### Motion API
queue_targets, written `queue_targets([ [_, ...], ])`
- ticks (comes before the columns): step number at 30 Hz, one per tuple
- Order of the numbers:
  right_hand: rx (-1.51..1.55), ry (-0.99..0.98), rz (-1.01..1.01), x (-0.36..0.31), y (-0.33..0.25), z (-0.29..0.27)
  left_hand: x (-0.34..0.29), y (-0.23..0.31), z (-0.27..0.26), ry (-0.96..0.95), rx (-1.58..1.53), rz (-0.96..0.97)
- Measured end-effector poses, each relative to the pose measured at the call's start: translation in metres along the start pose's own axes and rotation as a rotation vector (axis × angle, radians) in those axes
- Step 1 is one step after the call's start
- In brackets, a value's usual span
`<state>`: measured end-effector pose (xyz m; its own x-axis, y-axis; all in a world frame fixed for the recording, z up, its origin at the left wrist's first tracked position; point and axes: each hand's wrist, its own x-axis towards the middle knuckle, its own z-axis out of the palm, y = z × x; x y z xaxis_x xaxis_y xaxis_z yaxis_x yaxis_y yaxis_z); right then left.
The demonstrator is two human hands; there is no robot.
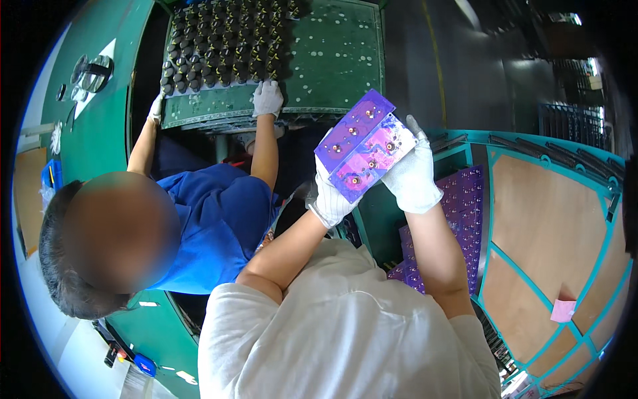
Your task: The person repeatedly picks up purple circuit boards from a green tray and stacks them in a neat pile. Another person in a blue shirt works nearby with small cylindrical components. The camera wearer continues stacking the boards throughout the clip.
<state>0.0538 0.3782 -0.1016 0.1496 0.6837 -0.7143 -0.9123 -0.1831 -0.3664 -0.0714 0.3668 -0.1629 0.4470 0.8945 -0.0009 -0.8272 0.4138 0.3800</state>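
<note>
Between my two white-gloved hands is a purple rectangular panel with several round brass-coloured fittings, seemingly two panels edge to edge (pixel 346 141). Its lower half shines pink with glare. My left hand (pixel 330 199) grips the lower left side, its fingers partly hidden behind the panel. On the right side, my right hand (pixel 411 174) is closed round the edge near the upper corner. The panel is tilted and held up in front of my chest.
At my left, a co-worker in a blue shirt (pixel 212 219) touches a green table (pixel 332 60) bearing rows of dark round parts (pixel 222 46). More purple panels (pixel 462 206) stand below my right arm. Right of them are wooden boards (pixel 545 206) in a teal frame.
</note>
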Motion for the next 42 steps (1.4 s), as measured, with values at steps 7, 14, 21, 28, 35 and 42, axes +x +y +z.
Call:
queue_targets([
  [7,-0.024,-0.014,0.042,0.022,0.005,0.000,0.004,0.006,-0.007,0.171,0.425,0.061],
  [14,-0.071,-0.001,0.039,0.021,0.008,0.010,0.002,0.000,-0.024,0.203,1.043,0.233],
  [21,-0.049,-0.001,0.057,0.027,0.007,0.004,-0.001,-0.003,-0.026,0.208,1.079,0.249],
  [28,-0.062,-0.006,0.043,0.026,0.005,-0.002,-0.004,-0.002,-0.018,0.137,1.050,0.250],
  [35,-0.080,0.008,0.051,0.014,0.004,0.007,-0.003,-0.011,-0.027,0.098,0.404,0.078],
  [42,-0.118,-0.006,0.045,0.013,0.000,0.007,0.001,-0.010,-0.019,0.062,-0.285,-0.038],
])
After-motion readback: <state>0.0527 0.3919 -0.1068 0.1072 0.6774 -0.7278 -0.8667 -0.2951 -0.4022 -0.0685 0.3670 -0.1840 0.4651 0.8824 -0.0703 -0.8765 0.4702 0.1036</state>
